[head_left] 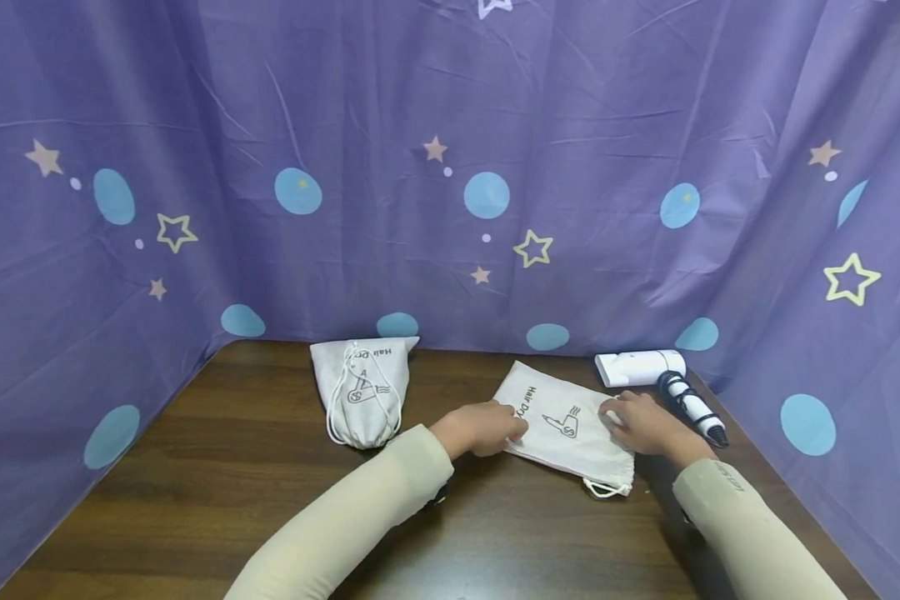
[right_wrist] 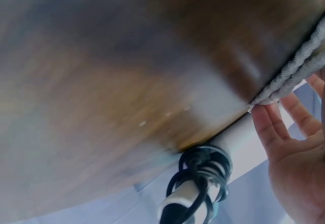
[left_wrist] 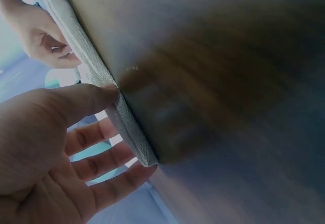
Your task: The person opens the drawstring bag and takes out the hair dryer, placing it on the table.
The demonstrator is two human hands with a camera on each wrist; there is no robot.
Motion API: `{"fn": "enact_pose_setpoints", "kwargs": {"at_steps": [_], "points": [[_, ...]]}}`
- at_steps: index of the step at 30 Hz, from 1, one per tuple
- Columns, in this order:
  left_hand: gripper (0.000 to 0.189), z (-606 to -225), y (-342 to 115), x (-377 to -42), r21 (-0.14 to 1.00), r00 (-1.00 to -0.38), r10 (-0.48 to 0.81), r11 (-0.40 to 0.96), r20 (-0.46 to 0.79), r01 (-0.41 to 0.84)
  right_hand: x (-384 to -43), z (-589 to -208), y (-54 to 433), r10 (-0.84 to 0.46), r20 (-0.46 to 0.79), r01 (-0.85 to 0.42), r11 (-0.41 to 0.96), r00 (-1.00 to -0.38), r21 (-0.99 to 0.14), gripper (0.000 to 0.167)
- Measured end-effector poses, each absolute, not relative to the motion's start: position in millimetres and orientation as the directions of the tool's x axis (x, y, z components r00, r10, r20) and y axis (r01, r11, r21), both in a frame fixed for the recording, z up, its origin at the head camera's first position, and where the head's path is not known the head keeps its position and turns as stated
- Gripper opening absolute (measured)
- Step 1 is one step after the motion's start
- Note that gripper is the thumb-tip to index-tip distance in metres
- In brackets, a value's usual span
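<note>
A pale drawstring bag (head_left: 562,425) printed with "Hair Dry" and a dryer drawing lies slanted on the table. At its left end, my left hand (head_left: 483,427) grips the edge; in the left wrist view its thumb (left_wrist: 101,96) is on the near edge, with the other fingers along the end. My right hand (head_left: 648,429) holds the opposite end, above the white drawstring (head_left: 607,490). Fingertips (right_wrist: 264,122) touch the bag beside that cord in the right wrist view, where the right thumb is hidden.
A second drawstring bag (head_left: 363,396), fuller, lies at the back left. Behind my right hand is a white hair dryer (head_left: 641,367), its handle (head_left: 696,408) wound with black cord. A purple curtain (head_left: 450,275) closes off the brown table (head_left: 217,475) behind and at the sides.
</note>
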State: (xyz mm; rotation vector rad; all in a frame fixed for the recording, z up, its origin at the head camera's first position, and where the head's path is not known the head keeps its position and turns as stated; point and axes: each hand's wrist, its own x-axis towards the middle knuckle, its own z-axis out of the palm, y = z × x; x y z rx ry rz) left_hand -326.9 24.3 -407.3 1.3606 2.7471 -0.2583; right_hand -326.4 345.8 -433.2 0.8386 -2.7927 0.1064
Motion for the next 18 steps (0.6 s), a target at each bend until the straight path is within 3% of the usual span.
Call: {"fn": "enact_pose_setpoints", "kwargs": {"at_steps": [18], "points": [[0.012, -406, 58, -338, -0.093, -0.638, 0.760, 0.631, -0.127, 0.770, -317, -435, 372, -0.402, 0.179, -0.421, 0.904, -0.898, -0.081, 0.021]]}}
